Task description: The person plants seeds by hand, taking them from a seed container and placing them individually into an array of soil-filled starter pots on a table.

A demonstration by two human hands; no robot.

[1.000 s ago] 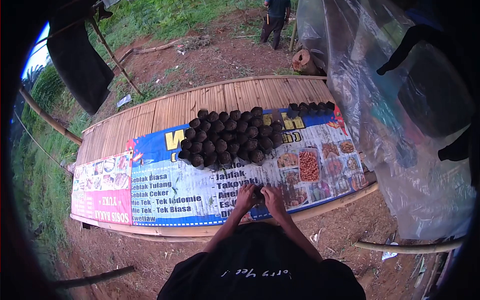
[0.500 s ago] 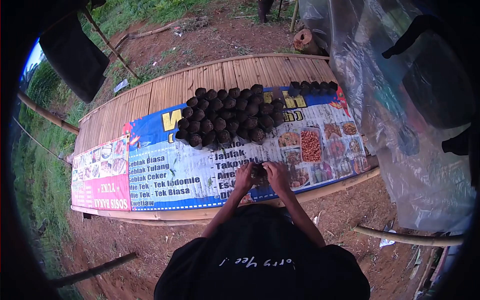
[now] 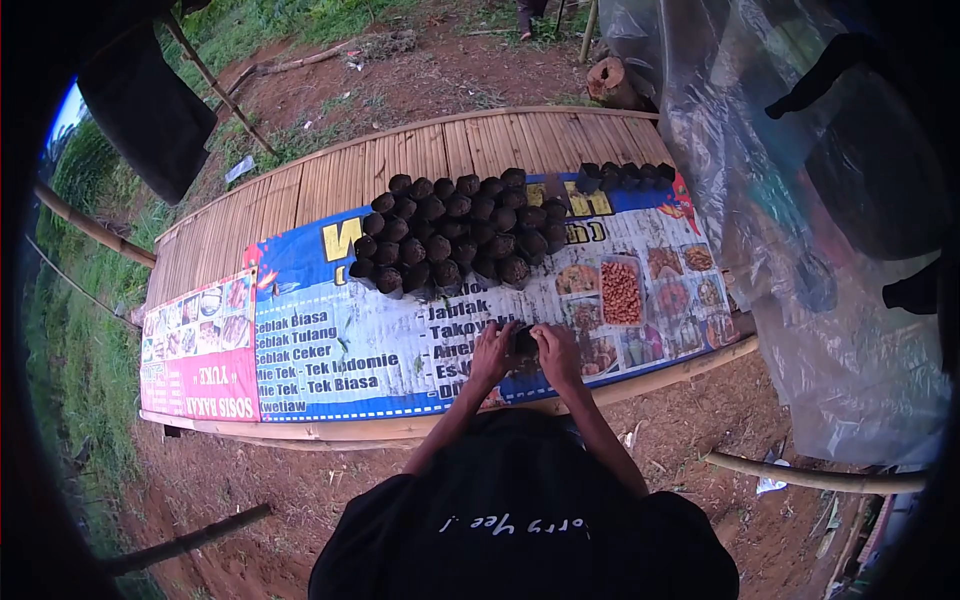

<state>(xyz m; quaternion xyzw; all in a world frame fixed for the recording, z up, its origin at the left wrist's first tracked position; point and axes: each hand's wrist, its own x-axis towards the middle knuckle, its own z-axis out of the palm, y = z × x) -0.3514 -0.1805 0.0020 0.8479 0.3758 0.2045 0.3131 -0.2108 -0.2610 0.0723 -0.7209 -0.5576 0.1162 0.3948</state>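
Between my two hands, near the table's front edge, is a black bag (image 3: 523, 342) whose dark opening faces up. My left hand (image 3: 493, 352) grips its left side, and my right hand (image 3: 555, 350) pinches its right rim. Beyond them, many soil-filled black bags (image 3: 440, 235) stand packed together on the printed banner (image 3: 380, 350). A clear tray of reddish-brown seeds or nuts (image 3: 621, 292) sits to the right of my hands. Several more black bags (image 3: 627, 176) stand in a row at the back right.
The banner lies over a bamboo-slat table (image 3: 400, 155). Clear plastic sheeting (image 3: 760, 200) hangs on the right. A bamboo pole (image 3: 820, 474) is at the lower right, and a cut log (image 3: 612, 82) lies behind the table. Part of a person's leg (image 3: 530, 15) shows at the top.
The bag between my hands now shows a wider dark opening. My right hand has shifted slightly at its rim. The person's leg at the top has moved.
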